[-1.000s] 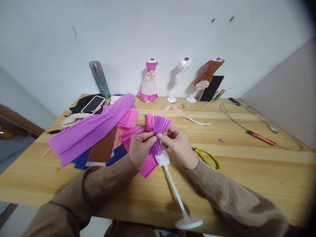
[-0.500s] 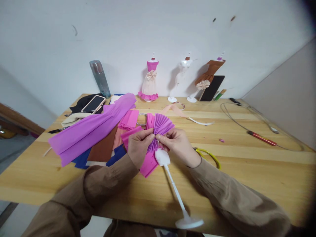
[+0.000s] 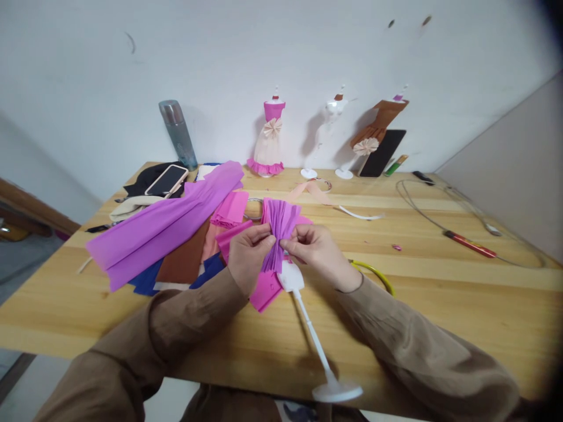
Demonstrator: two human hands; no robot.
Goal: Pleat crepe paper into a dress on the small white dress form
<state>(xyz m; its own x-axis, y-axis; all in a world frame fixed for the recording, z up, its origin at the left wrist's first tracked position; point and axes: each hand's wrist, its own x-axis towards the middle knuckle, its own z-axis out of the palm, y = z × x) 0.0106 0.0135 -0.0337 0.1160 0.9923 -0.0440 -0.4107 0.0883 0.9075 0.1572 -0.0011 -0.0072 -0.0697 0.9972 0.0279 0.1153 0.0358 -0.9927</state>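
Note:
A pleated piece of purple crepe paper [image 3: 281, 215] is gathered at its middle between my hands, fanning out above and below the pinch. My left hand [image 3: 251, 253] grips it from the left, thumb against fingers. From the right, my right hand [image 3: 320, 253] pinches the same gather with thumb and forefinger. Just under the paper lies a small white mannequin [image 3: 291, 278], its round base toward me and its upper part hidden behind the paper and my hands. Bright pink paper [image 3: 265, 292] shows beneath and around it.
Purple paper [image 3: 162, 225] lies over coloured sheets at left, beside a phone [image 3: 167, 180] and a bottle [image 3: 178, 133]. Along the wall stand a dressed mannequin [image 3: 268, 140], a bare one [image 3: 333, 120] and a brown-dressed one [image 3: 380, 126]. Yellow-handled pliers [image 3: 376, 272] and a red tool [image 3: 470, 243] lie right.
The purple paper's wide upper fan has narrowed and turned into a more upright, bunched shape. Both hands keep their pinch at its middle. The view has shifted slightly.

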